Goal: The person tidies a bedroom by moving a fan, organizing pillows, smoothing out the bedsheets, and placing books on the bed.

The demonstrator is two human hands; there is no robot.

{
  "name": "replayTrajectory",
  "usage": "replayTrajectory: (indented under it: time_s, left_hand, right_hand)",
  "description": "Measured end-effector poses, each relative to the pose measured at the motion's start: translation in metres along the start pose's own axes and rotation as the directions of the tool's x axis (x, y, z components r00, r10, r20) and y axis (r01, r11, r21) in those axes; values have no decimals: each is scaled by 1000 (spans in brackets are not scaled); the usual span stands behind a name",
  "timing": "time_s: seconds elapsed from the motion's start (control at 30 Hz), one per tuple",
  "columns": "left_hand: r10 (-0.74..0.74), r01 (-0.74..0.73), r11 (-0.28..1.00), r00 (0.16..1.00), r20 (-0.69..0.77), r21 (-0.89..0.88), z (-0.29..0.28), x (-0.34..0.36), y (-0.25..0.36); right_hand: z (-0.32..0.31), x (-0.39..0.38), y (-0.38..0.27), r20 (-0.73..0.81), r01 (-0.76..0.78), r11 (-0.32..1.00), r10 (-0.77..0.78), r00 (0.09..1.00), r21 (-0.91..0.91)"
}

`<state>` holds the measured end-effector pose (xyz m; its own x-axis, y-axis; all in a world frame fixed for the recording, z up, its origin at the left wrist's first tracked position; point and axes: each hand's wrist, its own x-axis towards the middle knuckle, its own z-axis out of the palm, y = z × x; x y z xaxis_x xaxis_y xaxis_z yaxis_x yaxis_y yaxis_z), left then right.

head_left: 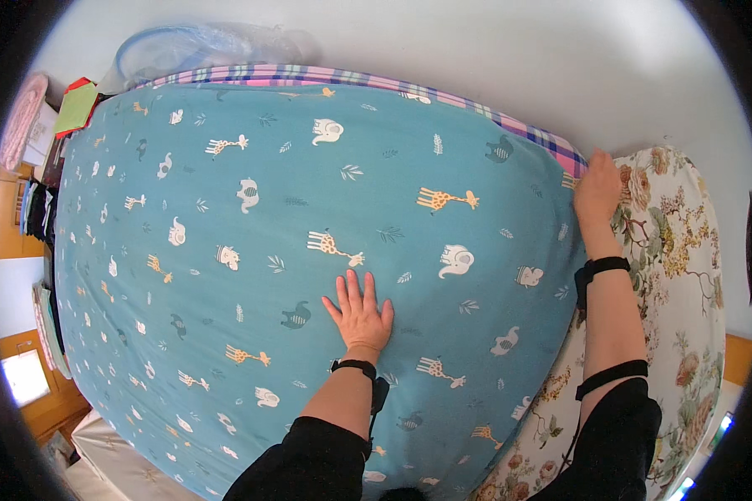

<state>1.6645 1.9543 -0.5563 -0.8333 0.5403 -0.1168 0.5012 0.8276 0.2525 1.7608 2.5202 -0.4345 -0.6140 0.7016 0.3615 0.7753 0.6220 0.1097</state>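
Observation:
A teal bed sheet [292, 200] printed with giraffes, elephants and leaf sprigs covers the bed under me. Flat on its middle rests my left hand [362, 317], fingers spread and holding nothing. At the far right corner of the bed, my right hand [598, 192] is closed on the sheet's edge; its fingertips are partly hidden. A pink, blue and white plaid cloth [443, 98] shows as a strip along the far edge and reaches that corner.
A cream headboard covered in floral cloth [681, 250] stands along the right side. Behind the bed is a white wall [476, 42], with a clear plastic bag [200, 54] at the far left. Red and green flat items [77, 108] and folded cloths [38, 209] lie beyond the left end.

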Motion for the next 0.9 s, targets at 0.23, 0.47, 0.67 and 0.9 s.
replayTrajectory:
  time_s: [0.23, 0.47, 0.67, 0.9]
  left_hand:
    - [2, -2, 1000, 1000, 0, -26, 11, 6, 14]
    - [-23, 24, 1000, 999, 25, -13, 0, 0, -9]
    - [-17, 20, 999, 999, 50, -46, 5, 1, -15]
    - [-35, 43, 998, 988, 149, -51, 3, 10, 0]
  right_hand:
    - [63, 30, -7, 302, 56, 961, -140, 943, 269]
    - [45, 37, -14, 250, -115, 956, 46, 967, 270]
    - [148, 32, -9, 160, -191, 971, 168, 973, 145]
    - [158, 45, 53, 158, -129, 971, 98, 983, 201]
